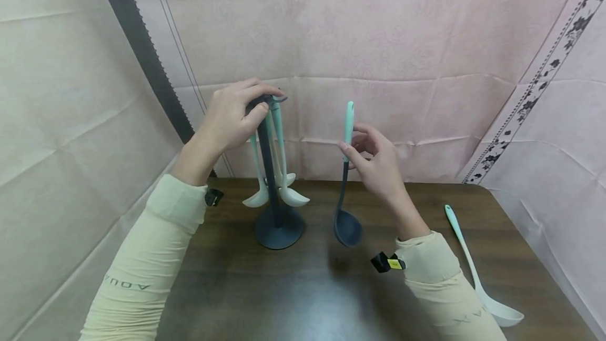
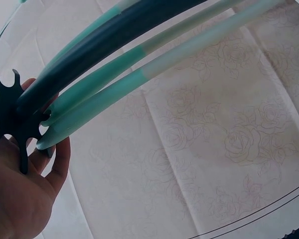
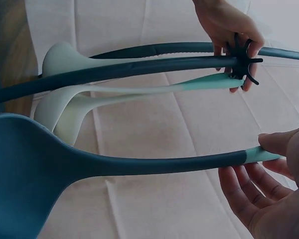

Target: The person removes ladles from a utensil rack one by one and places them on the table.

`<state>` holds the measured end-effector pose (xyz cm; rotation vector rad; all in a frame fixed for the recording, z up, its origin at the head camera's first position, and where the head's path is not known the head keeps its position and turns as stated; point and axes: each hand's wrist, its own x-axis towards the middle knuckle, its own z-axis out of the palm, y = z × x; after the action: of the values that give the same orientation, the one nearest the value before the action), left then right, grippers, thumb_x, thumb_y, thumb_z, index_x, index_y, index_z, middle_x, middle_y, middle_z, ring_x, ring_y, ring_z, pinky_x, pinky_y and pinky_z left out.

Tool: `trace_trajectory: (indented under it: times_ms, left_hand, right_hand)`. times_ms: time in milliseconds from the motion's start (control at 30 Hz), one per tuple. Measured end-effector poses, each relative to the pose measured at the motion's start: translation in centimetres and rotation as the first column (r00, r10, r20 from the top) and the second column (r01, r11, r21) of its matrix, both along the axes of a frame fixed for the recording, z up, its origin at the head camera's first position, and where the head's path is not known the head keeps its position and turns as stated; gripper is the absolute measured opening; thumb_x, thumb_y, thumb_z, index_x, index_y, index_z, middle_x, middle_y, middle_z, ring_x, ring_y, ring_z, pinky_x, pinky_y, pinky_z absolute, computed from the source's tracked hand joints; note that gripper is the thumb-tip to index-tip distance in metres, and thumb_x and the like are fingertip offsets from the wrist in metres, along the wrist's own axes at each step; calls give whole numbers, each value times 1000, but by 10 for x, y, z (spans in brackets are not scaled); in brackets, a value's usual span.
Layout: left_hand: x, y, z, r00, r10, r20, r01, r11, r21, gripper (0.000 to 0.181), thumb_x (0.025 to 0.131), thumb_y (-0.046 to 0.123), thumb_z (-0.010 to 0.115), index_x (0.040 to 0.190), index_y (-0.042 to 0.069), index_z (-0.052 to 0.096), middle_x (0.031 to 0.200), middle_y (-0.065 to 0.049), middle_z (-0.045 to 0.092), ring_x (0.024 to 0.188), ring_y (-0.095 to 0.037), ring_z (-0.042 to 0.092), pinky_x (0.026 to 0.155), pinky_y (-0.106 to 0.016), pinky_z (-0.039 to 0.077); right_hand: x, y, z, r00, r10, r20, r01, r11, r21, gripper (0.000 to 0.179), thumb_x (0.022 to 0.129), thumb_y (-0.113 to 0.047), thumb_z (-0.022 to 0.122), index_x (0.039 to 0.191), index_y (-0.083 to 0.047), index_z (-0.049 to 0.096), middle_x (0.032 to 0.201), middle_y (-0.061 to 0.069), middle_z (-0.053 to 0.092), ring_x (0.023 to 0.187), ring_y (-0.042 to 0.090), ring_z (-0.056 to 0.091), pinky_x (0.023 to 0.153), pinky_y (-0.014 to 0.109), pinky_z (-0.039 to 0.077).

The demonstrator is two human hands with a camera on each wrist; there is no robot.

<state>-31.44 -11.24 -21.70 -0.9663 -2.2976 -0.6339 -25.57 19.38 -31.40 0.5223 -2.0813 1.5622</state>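
Cloth [image 1: 355,36] backs the bench [image 1: 303,299], a white ladle [image 1: 504,313] lower right. Left hand [image 1: 232,112] grips the stand [image 1: 270,172], right hand [image 1: 379,162] a dark ladle [image 1: 349,229].

On the stand [image 1: 280,233] hang three ladles [image 1: 293,198]; to its right is the raised ladle [image 1: 348,229], farther right the resting ladle [image 1: 501,310].

The top of a dark stand [image 1: 279,230] is held by the left hand [image 1: 232,114], and pale ladles [image 1: 294,197] with mint handles are hung below its fingers. The mint handle of a dark ladle [image 1: 347,229] is pinched between the thumb and fingers of the right hand [image 1: 376,157], its bowl hanging below the fingertips. A white ladle [image 1: 504,313] is laid on the brown table [image 1: 293,293], right of those fingers, and a creased cloth [image 1: 369,36] is hung beyond them.
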Motion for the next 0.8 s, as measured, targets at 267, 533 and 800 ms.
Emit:
trace_trajectory:
  times_ms: [267, 533, 800]
  left_hand:
    - [-1, 0, 0, 1000, 1, 2, -1, 1000, -3, 46, 99, 29, 43, 132, 29, 75, 130, 5, 71, 103, -20, 61, 88, -48, 47]
    - [-3, 2, -1, 1000, 3, -4, -3, 1000, -10, 47, 98, 30, 43, 132, 30, 74, 130, 6, 70, 104, -20, 61, 89, -48, 47]
    - [-1, 1, -1, 1000, -2, -13, 2, 1000, 9, 46, 98, 29, 43, 131, 29, 75, 133, 6, 70, 111, -20, 64, 92, -50, 49]
  right_hand:
    - [3, 10, -7, 998, -50, 40, 50, 999, -6, 43, 99, -22, 76, 138, -10, 65, 99, 13, 72, 79, 22, 69, 65, 32, 62]
    - [4, 23, -16, 996, -70, 62, 70, 997, -9, 43, 100, -21, 76, 139, -8, 64, 101, 18, 74, 78, 19, 69, 63, 26, 61]
    - [4, 35, -22, 991, -101, 85, 101, 995, 1, 43, 100, -23, 76, 139, -9, 64, 101, 17, 73, 80, 19, 69, 64, 27, 61]
